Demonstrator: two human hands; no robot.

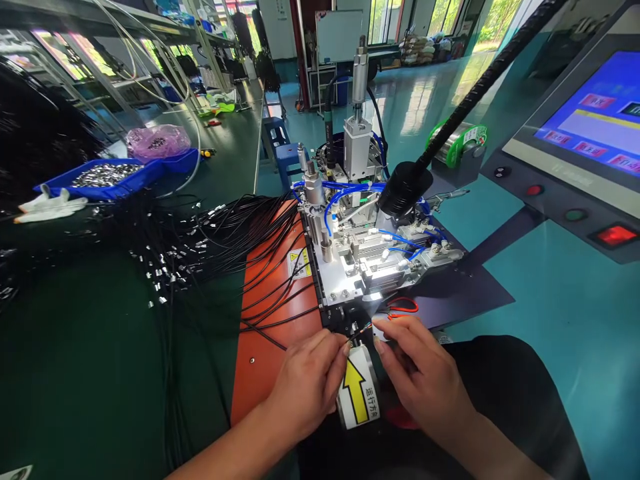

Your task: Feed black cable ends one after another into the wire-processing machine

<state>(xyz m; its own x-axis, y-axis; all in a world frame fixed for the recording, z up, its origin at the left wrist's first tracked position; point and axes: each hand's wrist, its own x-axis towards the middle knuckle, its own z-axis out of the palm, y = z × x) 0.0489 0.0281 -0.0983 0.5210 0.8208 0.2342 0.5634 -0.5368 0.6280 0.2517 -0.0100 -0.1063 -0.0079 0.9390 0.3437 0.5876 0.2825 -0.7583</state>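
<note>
My left hand [313, 373] is closed, pinching a thin black cable [357, 334] near its end between thumb and forefinger. Small coloured wires [367, 327] stick out of that end toward the right. Beside the wire tips is my right hand [425, 373], its thumb and forefinger slightly apart. Its forefinger is very near the tips; whether it touches them I cannot tell. Just below the fingers sits a white cylinder with a yellow arrow [356, 393]. Behind them stands a metal machine [345, 273] with blue air tubes, lit by a lamp [404, 190].
Many black cables [230, 233] with shiny metal ends lie over the dark table [100, 333] and the orange plate [273, 293]. Farther left are a blue tray [95, 193] of metal parts and a white glove [50, 205]. A control screen [595, 120] and a green solder spool [453, 150] stand right.
</note>
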